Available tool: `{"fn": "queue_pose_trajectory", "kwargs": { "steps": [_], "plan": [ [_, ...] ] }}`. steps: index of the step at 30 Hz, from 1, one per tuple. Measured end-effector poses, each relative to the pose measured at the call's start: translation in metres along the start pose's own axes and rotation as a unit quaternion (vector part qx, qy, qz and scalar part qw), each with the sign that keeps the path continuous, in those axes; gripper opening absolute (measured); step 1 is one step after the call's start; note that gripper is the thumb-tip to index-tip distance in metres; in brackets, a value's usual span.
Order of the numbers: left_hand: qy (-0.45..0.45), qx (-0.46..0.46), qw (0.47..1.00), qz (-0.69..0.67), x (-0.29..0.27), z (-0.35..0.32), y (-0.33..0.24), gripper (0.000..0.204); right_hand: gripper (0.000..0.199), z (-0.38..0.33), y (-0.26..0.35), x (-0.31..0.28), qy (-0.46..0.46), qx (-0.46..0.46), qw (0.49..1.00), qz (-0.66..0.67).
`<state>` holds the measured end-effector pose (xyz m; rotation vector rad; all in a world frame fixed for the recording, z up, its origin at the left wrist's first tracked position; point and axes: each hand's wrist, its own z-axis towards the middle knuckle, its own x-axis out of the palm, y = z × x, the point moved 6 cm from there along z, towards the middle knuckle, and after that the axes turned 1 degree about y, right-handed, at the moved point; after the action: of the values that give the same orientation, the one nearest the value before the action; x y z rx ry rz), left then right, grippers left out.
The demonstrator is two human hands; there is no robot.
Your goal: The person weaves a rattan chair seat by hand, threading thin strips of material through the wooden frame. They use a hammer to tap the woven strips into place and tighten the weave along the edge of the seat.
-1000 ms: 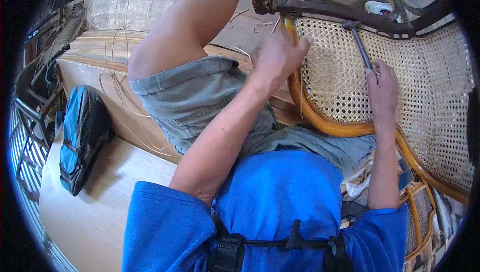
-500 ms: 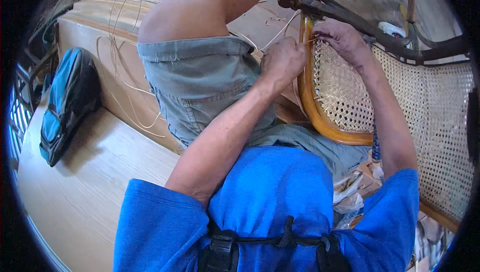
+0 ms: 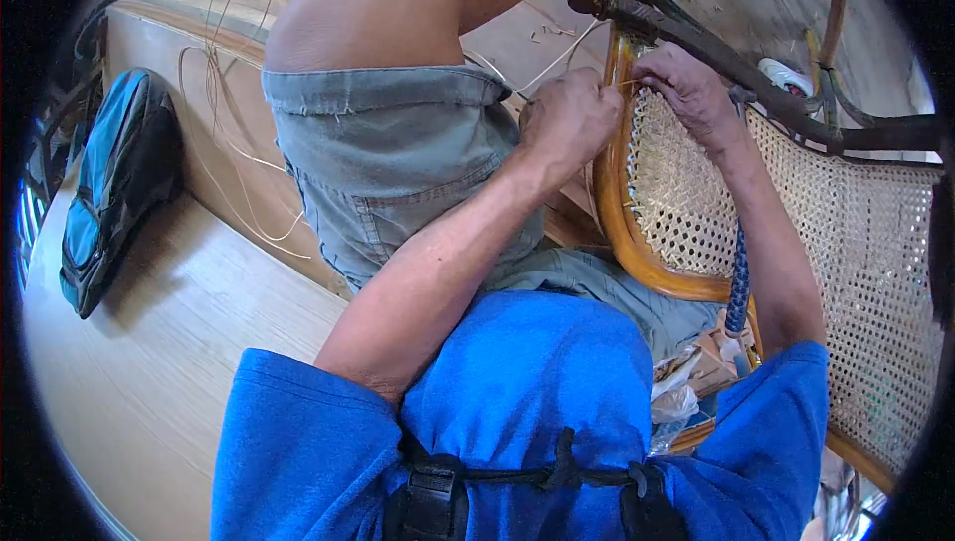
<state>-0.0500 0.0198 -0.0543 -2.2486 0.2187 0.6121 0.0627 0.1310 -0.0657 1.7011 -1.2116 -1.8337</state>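
Observation:
A curved wooden frame [image 3: 634, 255], glossy orange-brown, borders a panel of woven cane [image 3: 686, 205] on the right. At its upper left edge both my hands work close together. My left hand [image 3: 572, 115] is closed in a pinch beside the frame's outer side. From its fingertips a thin cane strand [image 3: 628, 83] runs across the frame to my right hand [image 3: 686, 93]. The fingers of my right hand curl over the inner edge of the weave and pinch at the strand; their tips are partly hidden. Stitches of pale strand line the frame's inner edge below.
Dark bent poles [image 3: 696, 49] cross just above my right hand. A larger cane panel [image 3: 856, 233] extends on the right. A dark blue patterned rod [image 3: 738, 287] stands beside my right forearm. Loose cane strands [image 3: 214, 93] hang at left, near a teal-and-black bag [image 3: 119, 183].
The whole view has shifted slightly. Both hands stay at the same stretch of frame edge, still pinching. More of the dark blue patterned rod shows beside my right forearm.

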Motion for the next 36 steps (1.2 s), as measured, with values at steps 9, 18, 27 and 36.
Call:
{"fn": "queue_pose_trajectory", "kwargs": {
  "steps": [9, 18, 27, 36],
  "plan": [
    [-0.012, 0.004, 1.000, -0.012, -0.006, 0.001, -0.004, 0.032, 0.018, -0.007, 0.003, 0.000, -0.069, 0.017, 0.997, -0.042],
    [0.023, 0.008, 1.000, -0.005, -0.009, -0.007, -0.008, 0.033, 0.018, -0.018, -0.001, 0.002, -0.090, 0.059, 0.994, -0.002],
    [0.095, 0.001, 0.995, 0.002, 0.001, -0.037, -0.022, 0.031, 0.014, -0.011, 0.014, -0.006, -0.071, 0.096, 0.992, 0.039],
    [0.150, 0.130, 0.971, 0.136, 0.008, -0.047, -0.034, 0.027, 0.015, -0.013, -0.003, 0.000, -0.055, 0.189, 0.979, 0.051]
  ]
}}
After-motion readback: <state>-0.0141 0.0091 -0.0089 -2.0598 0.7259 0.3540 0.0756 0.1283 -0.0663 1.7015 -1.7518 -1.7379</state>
